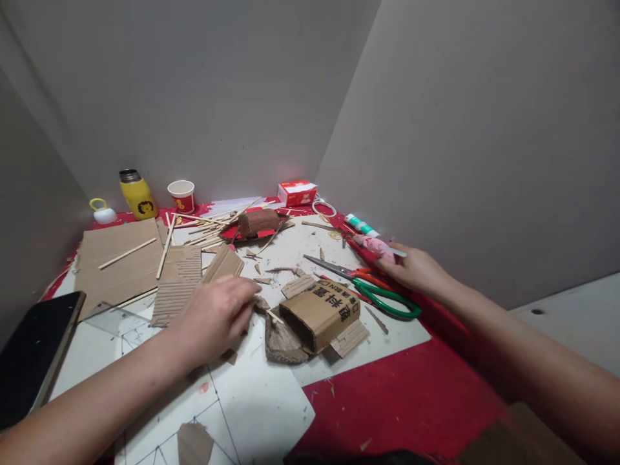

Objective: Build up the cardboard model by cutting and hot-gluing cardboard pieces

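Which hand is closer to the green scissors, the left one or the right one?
Right. The right hand rests just behind the green scissors, near their handles. The left hand is farther away, across the small cardboard box.

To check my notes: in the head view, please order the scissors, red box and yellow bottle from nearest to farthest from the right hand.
From the right hand:
1. Scissors, just beside it, toward the left.
2. Red box, farther back by the wall.
3. Yellow bottle, far left corner.
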`<state>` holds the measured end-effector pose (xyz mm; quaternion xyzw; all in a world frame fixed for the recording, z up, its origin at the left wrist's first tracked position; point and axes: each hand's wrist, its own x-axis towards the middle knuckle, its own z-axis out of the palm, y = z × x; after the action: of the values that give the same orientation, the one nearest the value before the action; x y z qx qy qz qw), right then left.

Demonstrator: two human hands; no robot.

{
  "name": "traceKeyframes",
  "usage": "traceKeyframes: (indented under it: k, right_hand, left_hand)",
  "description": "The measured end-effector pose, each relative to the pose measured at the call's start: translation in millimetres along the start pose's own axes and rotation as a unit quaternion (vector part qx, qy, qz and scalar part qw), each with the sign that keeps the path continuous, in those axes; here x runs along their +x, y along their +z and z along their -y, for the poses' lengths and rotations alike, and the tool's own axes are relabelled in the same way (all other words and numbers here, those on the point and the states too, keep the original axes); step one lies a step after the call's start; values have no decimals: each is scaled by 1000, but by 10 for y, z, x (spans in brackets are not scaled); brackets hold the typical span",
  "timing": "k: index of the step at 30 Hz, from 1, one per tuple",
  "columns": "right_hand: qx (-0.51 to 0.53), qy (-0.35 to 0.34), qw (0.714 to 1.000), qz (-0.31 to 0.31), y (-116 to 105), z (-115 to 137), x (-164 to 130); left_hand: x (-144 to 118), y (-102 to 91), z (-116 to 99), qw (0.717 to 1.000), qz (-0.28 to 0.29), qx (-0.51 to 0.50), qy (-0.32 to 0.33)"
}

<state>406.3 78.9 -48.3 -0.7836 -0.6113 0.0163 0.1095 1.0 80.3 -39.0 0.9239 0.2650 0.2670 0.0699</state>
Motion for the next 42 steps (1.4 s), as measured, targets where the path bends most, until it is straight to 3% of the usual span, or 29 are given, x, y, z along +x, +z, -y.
traceKeyframes:
  k: [7, 15, 18, 21, 23, 25, 26, 28, 31, 34, 39, 42]
  right_hand:
    - [-24, 20, 999, 40, -7, 9, 18]
    - [38, 12, 998, 52, -99, -63, -69]
    - [59, 29, 998, 9, -190, -48, -282]
    - [89, 21, 993, -79, -249, 59, -675]
    - [135, -65, 971, -185, -266, 198, -982]
    - [185, -197, 940, -207, -271, 389, -1262]
    - [211, -272, 919, -193, -270, 499, -1375]
    - [244, -391, 881, -106, -255, 725, -1536]
    - [288, -457, 842, 16, -165, 1011, -1635]
    - [303, -440, 843, 63, 37, 1172, -1649]
    - [279, -304, 900, 139, 346, 1281, -1671]
    - [323, -235, 892, 212, 374, 1345, -1692]
  left_hand:
    - [9, 59, -66, 995, 81, 8, 55]
    - [17, 96, -48, 990, 75, 55, 109]
    - [21, 106, -34, 989, 69, 57, 119]
    - [18, 122, -15, 988, 71, 54, 123]
    - [19, 131, -5, 988, 72, 51, 126]
    - [24, 134, -3, 987, 67, 51, 134]
    - [27, 132, -5, 987, 64, 51, 139]
    - [35, 121, -20, 985, 58, 53, 151]
    - [42, 99, -55, 983, 56, 64, 164]
    - [38, 93, -85, 979, 56, 79, 177]
    - [19, 128, -96, 975, 50, 97, 196]
    - [15, 138, -107, 972, 61, 105, 200]
